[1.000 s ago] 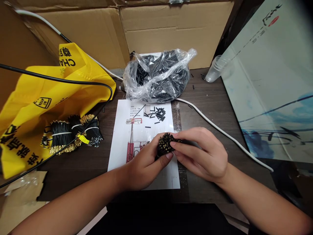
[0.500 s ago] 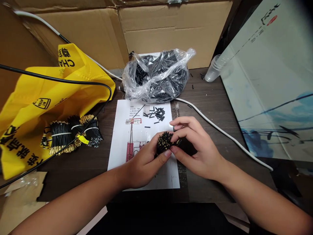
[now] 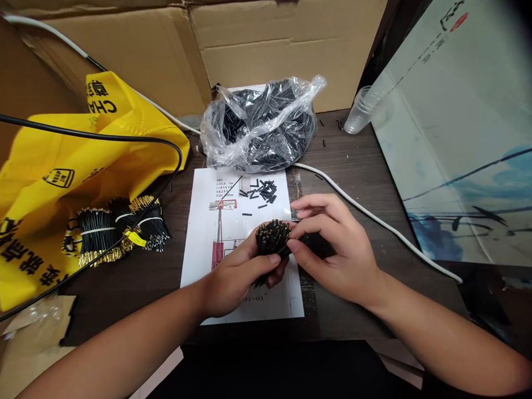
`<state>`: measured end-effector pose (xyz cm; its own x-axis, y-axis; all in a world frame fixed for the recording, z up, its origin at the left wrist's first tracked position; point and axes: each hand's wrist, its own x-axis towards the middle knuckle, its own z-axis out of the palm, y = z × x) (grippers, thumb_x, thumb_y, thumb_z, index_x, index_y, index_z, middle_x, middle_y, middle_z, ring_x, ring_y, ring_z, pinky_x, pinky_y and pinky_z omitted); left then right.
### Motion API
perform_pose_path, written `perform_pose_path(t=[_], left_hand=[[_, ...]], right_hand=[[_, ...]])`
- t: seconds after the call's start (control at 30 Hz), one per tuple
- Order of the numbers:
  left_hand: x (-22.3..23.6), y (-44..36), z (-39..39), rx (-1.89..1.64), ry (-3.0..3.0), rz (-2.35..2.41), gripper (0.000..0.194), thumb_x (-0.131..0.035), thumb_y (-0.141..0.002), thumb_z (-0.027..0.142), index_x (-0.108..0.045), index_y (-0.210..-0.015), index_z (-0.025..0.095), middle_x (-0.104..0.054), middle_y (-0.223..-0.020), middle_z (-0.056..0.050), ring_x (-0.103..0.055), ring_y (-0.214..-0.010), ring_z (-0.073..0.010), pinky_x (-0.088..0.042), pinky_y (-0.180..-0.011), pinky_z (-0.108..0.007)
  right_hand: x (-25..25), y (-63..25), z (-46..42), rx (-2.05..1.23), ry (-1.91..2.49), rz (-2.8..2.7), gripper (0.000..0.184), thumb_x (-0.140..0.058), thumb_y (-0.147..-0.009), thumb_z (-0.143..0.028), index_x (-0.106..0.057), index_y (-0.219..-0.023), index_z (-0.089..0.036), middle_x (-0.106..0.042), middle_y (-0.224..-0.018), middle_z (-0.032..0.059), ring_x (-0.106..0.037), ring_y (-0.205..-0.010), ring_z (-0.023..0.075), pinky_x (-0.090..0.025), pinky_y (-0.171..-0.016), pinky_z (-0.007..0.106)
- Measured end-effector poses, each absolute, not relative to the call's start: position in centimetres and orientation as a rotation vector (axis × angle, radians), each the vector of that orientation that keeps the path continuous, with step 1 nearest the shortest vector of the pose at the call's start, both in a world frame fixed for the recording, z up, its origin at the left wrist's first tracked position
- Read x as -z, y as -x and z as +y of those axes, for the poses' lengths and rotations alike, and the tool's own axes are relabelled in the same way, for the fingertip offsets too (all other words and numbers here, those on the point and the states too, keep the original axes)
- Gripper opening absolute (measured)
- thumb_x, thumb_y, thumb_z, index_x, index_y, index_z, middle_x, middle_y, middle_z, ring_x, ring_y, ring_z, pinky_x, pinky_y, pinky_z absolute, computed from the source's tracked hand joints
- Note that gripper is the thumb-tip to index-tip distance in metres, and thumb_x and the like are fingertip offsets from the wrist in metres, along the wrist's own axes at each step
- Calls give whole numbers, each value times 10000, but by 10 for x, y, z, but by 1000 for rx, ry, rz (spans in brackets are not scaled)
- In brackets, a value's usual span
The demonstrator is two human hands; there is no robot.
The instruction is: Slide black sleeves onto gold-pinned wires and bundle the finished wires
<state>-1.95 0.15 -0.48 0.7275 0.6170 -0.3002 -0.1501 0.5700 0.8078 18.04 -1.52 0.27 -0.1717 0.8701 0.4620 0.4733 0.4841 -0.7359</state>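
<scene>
My left hand [image 3: 236, 274] is wrapped round a thick bundle of black wires [image 3: 272, 238], its gold-coloured ends facing up and dark ends showing below the fingers. At the bundle's right edge, my right hand [image 3: 332, 249] has its thumb and index finger pinched together against the gold ends. What lies between those fingertips is too small to make out. Beneath both hands is a printed sheet [image 3: 195, 244] with a red diagram. Short black tubes [image 3: 266, 191] lie loose on its upper part.
A clear plastic bag [image 3: 257, 127] full of black tubes stands at the back. Banded wire bundles [image 3: 97, 235] lie left beside a yellow bag [image 3: 124, 138]. A black cable [image 3: 91, 134] crosses over them. To the right are a white cable [image 3: 366, 213], plastic cups [image 3: 361, 111] and a leaning panel [image 3: 457, 138].
The bundle has tilted and shifted slightly left in my left hand, so more of its top and its lower ends show. My right fingertips stay at its right edge.
</scene>
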Motion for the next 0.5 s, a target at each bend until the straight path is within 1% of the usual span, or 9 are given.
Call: perform_pose_path(t=[0.1, 0.33, 0.43, 0.5], left_hand=[[8, 20, 2, -475, -806, 574, 170, -559, -937, 270, -510, -1070, 177, -522, -755, 0, -481, -669, -112, -385, -630, -264], [6, 17, 4, -457, -692, 494, 149, -556, -938, 238, -488, -1055, 177, -510, -740, 2, -483, -635, -103, -370, -598, -254], [5, 16, 5, -440, -674, 472, 144, -547, -943, 232, -479, -1057, 176, -508, -741, 2, -484, -631, -99, -382, -598, -252], [7, 16, 5, -431, -683, 463, 135, -539, -950, 225, -472, -1057, 176, -507, -744, 3, -485, -637, -98, -390, -604, -252]], right_hand=[[-2, -180, -15, -520, 1111, -1835, 178, -666, -820, -150, -641, -977, -230, -579, -1203, 90, -587, -1041, 221, -533, -894, 434], [2, -180, -16, -481, 1109, -1846, 226, -663, -818, -133, -662, -1022, -228, -589, -1207, 89, -583, -1044, 215, -532, -891, 421], [2, -180, -16, -490, 1101, -1852, 225, -652, -823, -117, -670, -1022, -221, -592, -1209, 90, -577, -1061, 216, -529, -888, 412], [1, -179, -16, -509, 1103, -1846, 192, -648, -826, -116, -673, -988, -217, -596, -1198, 88, -577, -1058, 217, -525, -891, 411]])
